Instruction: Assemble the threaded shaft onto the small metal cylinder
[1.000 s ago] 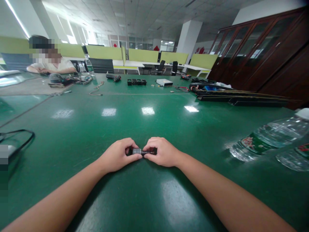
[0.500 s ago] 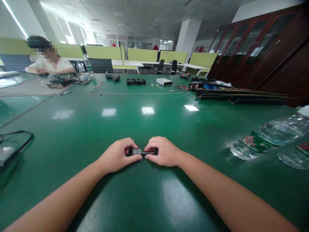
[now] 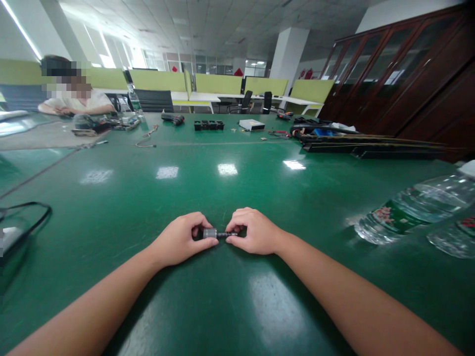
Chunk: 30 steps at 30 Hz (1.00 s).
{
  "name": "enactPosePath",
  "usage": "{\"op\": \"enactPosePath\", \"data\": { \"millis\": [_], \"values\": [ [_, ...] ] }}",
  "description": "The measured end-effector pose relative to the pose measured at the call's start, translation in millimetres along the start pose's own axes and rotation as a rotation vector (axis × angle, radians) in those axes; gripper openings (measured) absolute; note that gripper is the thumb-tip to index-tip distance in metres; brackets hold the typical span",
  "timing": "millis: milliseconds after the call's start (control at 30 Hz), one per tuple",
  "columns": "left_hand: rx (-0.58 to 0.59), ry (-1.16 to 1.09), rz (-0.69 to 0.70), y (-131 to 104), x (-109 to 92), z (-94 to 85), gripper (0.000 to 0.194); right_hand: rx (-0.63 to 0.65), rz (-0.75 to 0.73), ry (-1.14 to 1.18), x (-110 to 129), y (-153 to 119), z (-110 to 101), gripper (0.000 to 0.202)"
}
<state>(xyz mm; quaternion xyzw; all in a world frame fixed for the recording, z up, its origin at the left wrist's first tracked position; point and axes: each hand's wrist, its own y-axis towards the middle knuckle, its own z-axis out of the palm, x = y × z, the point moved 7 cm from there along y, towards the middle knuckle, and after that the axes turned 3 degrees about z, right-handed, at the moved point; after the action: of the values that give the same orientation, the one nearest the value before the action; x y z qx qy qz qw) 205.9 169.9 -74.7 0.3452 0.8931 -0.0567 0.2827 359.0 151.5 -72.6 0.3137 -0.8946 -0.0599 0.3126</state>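
slipped a little toward three o'clock since the earlier frame, the right hand (image 3: 258,232) bares more of a slim dark rod (image 3: 221,234); the left hand (image 3: 181,240) has barely moved. both are straight ahead, low over a green tabletop (image 3: 208,296). left fingers are clamped around a grey metal cylinder (image 3: 210,233); right thumb and fingertips pinch the rod near its outer end. rod and cylinder lie in line, the rod meeting the cylinder's three o'clock end; whether they are fastened, or what is left, cannot be told. bare green surface spreads toward twelve, as far as a black slotted part (image 3: 209,125). a clear water bottle (image 3: 397,215) lies at two o'clock, a black cable (image 3: 46,210) at ten.
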Motion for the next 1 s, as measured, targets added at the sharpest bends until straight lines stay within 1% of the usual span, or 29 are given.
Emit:
{"op": "enactPosePath", "data": {
  "millis": [200,500,833,1000],
  "values": [
    [0.004,0.008,-0.002,-1,0,0.4,0.033,0.006,0.015,0.003,-1,-1,-2,0.006],
    [0.016,0.018,-0.019,-1,-1,0.0,0.03,-0.001,0.033,0.024,-5,-2,-3,0.006],
    [0.022,0.014,-0.027,-2,-2,-0.3,0.031,0.001,0.053,0.035,-7,-3,-7,0.007],
    [0.018,0.02,-0.03,-3,-1,-0.8,0.033,0.006,0.089,0.035,-11,-3,-9,0.007]
  ]
}}
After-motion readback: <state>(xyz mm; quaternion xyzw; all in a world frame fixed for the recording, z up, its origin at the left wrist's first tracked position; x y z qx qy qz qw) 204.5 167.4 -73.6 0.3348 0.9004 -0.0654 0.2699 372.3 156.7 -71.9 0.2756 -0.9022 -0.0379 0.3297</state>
